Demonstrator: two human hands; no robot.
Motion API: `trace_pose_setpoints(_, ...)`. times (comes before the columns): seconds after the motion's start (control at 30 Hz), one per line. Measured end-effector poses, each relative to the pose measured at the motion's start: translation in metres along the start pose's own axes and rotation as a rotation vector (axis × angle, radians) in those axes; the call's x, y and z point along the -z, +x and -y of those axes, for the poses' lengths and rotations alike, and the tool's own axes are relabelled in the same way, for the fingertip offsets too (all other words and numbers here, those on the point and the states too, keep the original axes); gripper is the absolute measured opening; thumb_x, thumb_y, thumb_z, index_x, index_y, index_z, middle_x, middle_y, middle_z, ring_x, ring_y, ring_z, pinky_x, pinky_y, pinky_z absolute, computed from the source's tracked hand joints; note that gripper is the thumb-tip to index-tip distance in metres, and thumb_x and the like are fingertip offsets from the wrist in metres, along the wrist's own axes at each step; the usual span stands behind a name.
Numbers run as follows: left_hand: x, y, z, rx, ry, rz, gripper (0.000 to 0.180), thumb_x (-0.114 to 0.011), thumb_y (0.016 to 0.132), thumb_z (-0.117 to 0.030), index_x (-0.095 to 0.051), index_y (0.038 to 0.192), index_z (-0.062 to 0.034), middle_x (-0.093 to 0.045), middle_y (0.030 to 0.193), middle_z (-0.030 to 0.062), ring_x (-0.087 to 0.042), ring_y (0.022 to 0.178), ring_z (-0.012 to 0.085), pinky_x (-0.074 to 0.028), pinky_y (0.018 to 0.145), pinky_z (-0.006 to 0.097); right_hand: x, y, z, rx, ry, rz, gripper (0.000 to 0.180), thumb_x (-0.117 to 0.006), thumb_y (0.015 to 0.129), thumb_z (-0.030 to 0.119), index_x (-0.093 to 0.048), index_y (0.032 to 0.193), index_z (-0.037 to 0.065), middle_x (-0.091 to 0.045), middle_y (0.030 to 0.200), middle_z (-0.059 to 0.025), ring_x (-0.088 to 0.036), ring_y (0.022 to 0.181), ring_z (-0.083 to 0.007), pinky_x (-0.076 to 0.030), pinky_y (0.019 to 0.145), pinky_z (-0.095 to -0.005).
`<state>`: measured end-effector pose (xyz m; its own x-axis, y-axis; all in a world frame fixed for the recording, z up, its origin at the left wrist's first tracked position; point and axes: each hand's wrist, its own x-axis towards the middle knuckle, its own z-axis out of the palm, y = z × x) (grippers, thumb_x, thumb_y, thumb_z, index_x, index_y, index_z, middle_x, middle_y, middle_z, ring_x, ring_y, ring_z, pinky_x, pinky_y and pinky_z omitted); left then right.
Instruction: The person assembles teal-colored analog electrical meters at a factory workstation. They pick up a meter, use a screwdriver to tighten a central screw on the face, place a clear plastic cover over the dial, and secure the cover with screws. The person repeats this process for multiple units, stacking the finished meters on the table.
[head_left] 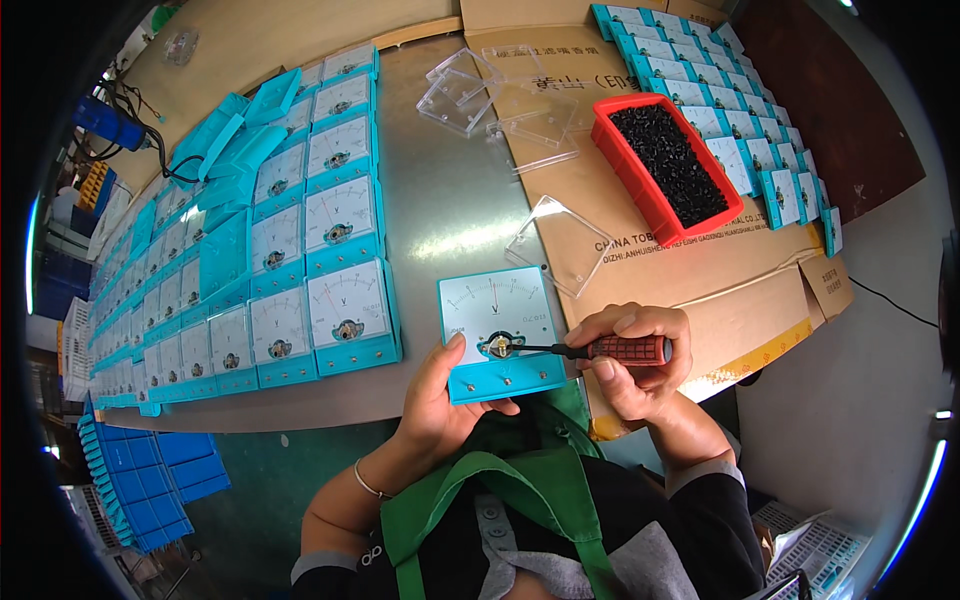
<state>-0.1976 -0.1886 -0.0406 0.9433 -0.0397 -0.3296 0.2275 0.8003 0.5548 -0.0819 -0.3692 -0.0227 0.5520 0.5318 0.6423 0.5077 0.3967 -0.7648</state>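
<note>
My left hand (442, 392) grips a panel voltmeter (490, 300) by its lower left corner, thumb on the face and fingers beneath. The meter has a white dial, a thin needle and a turquoise base with brass-coloured terminals along its near side. My right hand (640, 358) is closed round a screwdriver (630, 350) with a red and black handle. Its dark shaft points left, and the tip reaches the round brass-coloured mechanism in the dial's cut-out. Whether the tip sits in a screw is too small to tell. A clear plastic cover (562, 245) lies just beyond the meter.
Rows of similar meters (340, 215) fill the left, with loose turquoise housings (240, 155) stacked on some. A red bin (650, 195) of small black parts stands on the cardboard (560, 190) at right. Clear covers (460, 95) lie farther back; more meters (700, 95) stand far right.
</note>
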Motion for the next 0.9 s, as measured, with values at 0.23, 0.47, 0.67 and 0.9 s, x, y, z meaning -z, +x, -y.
trace_pose_setpoints(0.23,-0.0008,0.0001,-0.0007,0.009,0.002,0.000,0.047,-0.038,0.094,-0.038,-0.043,0.124,-0.0027,-0.058,0.113,0.0135,-0.061,0.095,0.0235,-0.055,0.067,0.037,-0.0003,-0.0009,0.0004,-0.015,-0.002,-0.019,0.032,-0.059,0.082,0.001,-0.036,0.104,0.001,-0.060,0.088,-0.0241,-0.063,0.078,-0.0220,-0.051,0.064,-0.0298)
trace_pose_setpoints(0.47,-0.0013,-0.0004,-0.0026,0.009,0.001,0.000,0.047,-0.038,0.094,-0.039,-0.044,0.123,-0.0024,-0.059,0.112,0.0134,-0.061,0.095,0.0233,-0.054,0.068,0.037,0.0007,-0.0007,-0.0001,0.004,0.005,-0.030,0.032,-0.059,0.082,0.002,-0.035,0.104,0.001,-0.060,0.085,-0.0244,-0.064,0.079,-0.0241,-0.051,0.064,-0.0300)
trace_pose_setpoints(0.67,-0.0007,-0.0001,-0.0025,0.011,-0.005,-0.007,0.046,-0.037,0.094,-0.038,-0.044,0.123,-0.0027,-0.058,0.112,0.0128,-0.061,0.095,0.0234,-0.054,0.068,0.038,0.0007,0.0004,0.0003,0.007,0.002,-0.007,0.033,-0.059,0.082,0.001,-0.035,0.104,0.001,-0.060,0.085,-0.0244,-0.064,0.079,-0.0242,-0.051,0.064,-0.0302)
trace_pose_setpoints(0.9,0.0009,0.0010,-0.0010,0.016,-0.020,-0.016,0.044,-0.037,0.095,-0.037,-0.044,0.123,-0.0037,-0.058,0.112,0.0123,-0.061,0.095,0.0236,-0.055,0.067,0.038,-0.0003,0.0005,-0.0008,0.024,-0.001,0.009,0.033,-0.059,0.081,0.000,-0.035,0.104,0.000,-0.060,0.085,-0.0243,-0.064,0.079,-0.0242,-0.051,0.064,-0.0303)
